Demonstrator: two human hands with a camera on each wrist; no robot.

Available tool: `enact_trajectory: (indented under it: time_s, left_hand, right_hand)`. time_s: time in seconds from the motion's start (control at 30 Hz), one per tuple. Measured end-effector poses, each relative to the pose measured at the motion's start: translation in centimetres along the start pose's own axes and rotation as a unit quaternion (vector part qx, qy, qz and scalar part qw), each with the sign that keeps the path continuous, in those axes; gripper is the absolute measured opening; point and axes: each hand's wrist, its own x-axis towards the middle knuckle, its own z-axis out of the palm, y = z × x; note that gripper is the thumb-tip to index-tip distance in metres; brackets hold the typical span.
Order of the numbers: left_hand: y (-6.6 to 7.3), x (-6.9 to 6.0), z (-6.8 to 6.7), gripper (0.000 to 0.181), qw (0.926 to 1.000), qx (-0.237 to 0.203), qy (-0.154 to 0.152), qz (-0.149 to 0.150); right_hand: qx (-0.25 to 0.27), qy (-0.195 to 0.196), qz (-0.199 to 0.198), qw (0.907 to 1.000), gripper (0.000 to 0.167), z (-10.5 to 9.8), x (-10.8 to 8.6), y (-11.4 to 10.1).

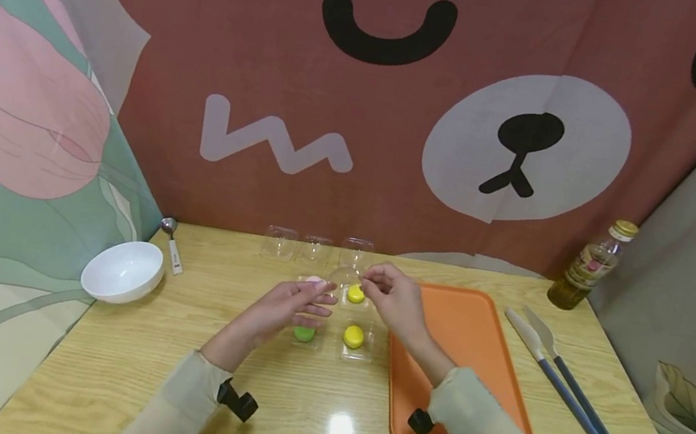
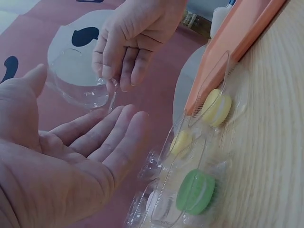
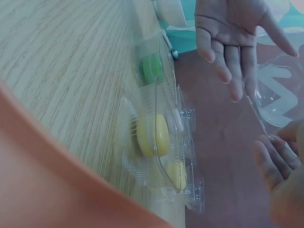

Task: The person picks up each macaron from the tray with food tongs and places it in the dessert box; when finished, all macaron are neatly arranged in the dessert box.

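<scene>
My right hand (image 1: 397,303) pinches the edge of a clear plastic container (image 2: 78,88), raised above the table. Facing it, my left hand (image 1: 290,306) has its palm turned up and its fingers extended; the fingertips are at the container's lower edge in the right wrist view, whether touching I cannot tell. Below the hands, clear boxes hold a green macaron (image 1: 304,333), a front yellow macaron (image 1: 353,336) and a back yellow macaron (image 1: 355,293). A pale pink macaron (image 1: 314,280) is partly hidden behind my left hand.
Clear empty boxes (image 1: 316,250) line the table's back. A white bowl (image 1: 123,272) and a small spoon (image 1: 173,247) lie left. On the right are an orange tray (image 1: 456,319), a blue-handled knife and spatula (image 1: 586,417), and a bottle (image 1: 588,267).
</scene>
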Motion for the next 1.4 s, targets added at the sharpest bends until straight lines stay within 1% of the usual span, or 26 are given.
enact_trajectory:
  time_s: [0.1, 0.17, 0.27, 0.33, 0.4, 0.47, 0.57, 0.67, 0.73, 0.8, 0.83, 0.9, 0.97, 1.0, 1.07, 1.13, 1.2, 1.3, 1.4]
  left_hand:
    - [0.0, -0.1, 0.0, 0.065, 1.0, -0.007, 0.004, 0.002]
    - [0.0, -0.1, 0.1, 0.064, 0.9999, -0.002, 0.017, 0.002]
    - [0.0, -0.4, 0.0, 0.064, 0.9978, 0.043, 0.05, 0.011]
    - [0.0, -0.6, -0.3, 0.063, 0.9925, 0.096, 0.072, 0.023]
    - [-0.1, -0.9, -0.7, 0.063, 0.9826, 0.158, 0.087, 0.042]
    - [-0.1, -1.2, -1.4, 0.062, 0.9713, 0.212, 0.089, 0.061]
    - [-0.2, -1.4, -2.6, 0.065, 0.9527, 0.279, 0.084, 0.086]
    - [-0.3, -1.7, -3.6, 0.068, 0.9355, 0.327, 0.081, 0.105]
    - [-0.4, -1.8, -4.0, 0.071, 0.9255, 0.352, 0.081, 0.114]
    - [-0.5, -2.0, -4.3, 0.072, 0.9188, 0.369, 0.082, 0.113]
    - [-0.5, -2.1, -4.5, 0.072, 0.9167, 0.374, 0.083, 0.113]
    - [-0.6, -2.2, -4.6, 0.073, 0.9144, 0.38, 0.08, 0.115]
    - [-0.7, -2.2, -4.7, 0.074, 0.9124, 0.384, 0.077, 0.119]
    - [-0.8, -2.2, -4.8, 0.074, 0.9113, 0.385, 0.076, 0.123]
    - [-0.9, -2.3, -4.8, 0.074, 0.9119, 0.383, 0.072, 0.129]
    - [-1.0, -2.3, -4.9, 0.074, 0.9122, 0.381, 0.07, 0.134]
    - [-1.2, -2.3, -4.9, 0.074, 0.9132, 0.378, 0.069, 0.136]
    - [-1.5, -2.4, -5.0, 0.074, 0.9154, 0.374, 0.066, 0.135]
    - [-1.8, -2.4, -5.1, 0.078, 0.9164, 0.375, 0.06, 0.127]
  right_hand:
    - [-0.029, 0.01, -0.03, 0.9991, 0.008, 0.1, -0.1, 0.0]
    - [-0.046, 0.008, -0.049, 0.9977, 0.008, 0.1, -0.2, -0.1]
    - [-0.067, -0.003, -0.066, 0.9956, 0.008, 0.1, -0.4, -0.1]
    - [-0.075, -0.02, -0.065, 0.9948, 0.01, 0.0, -0.5, -0.1]
    - [-0.078, -0.048, -0.061, 0.994, 0.015, -0.1, -0.6, -0.1]
    - [-0.082, -0.084, -0.054, 0.9916, 0.025, -0.2, -0.7, -0.3]
    - [-0.085, -0.145, -0.058, 0.9841, 0.042, -0.2, -0.6, -0.3]
    - [-0.074, -0.209, -0.048, 0.974, 0.059, -0.2, -0.5, -0.4]
    - [-0.065, -0.245, -0.031, 0.9668, 0.07, -0.1, -0.4, -0.5]
    - [-0.059, -0.271, -0.017, 0.9607, 0.078, 0.1, -0.3, -0.6]
    - [-0.059, -0.278, -0.014, 0.9586, 0.081, 0.2, -0.3, -0.7]
    - [-0.066, -0.282, -0.011, 0.9571, 0.084, 0.4, -0.3, -0.8]
    - [-0.078, -0.278, -0.02, 0.9572, 0.081, 0.7, -0.2, -0.9]
    - [-0.091, -0.274, -0.026, 0.9572, 0.08, 0.9, -0.2, -0.9]
    - [-0.122, -0.265, -0.045, 0.9553, 0.077, 1.1, -0.2, -1.1]
    - [-0.161, -0.259, -0.065, 0.95, 0.076, 1.4, -0.2, -1.1]
    - [-0.2, -0.257, -0.08, 0.9422, 0.077, 1.7, -0.3, -1.3]
    - [-0.241, -0.258, -0.087, 0.9316, 0.079, 1.9, -0.6, -1.4]
    - [-0.271, -0.253, -0.09, 0.9245, 0.08, 2.1, -0.8, -1.6]
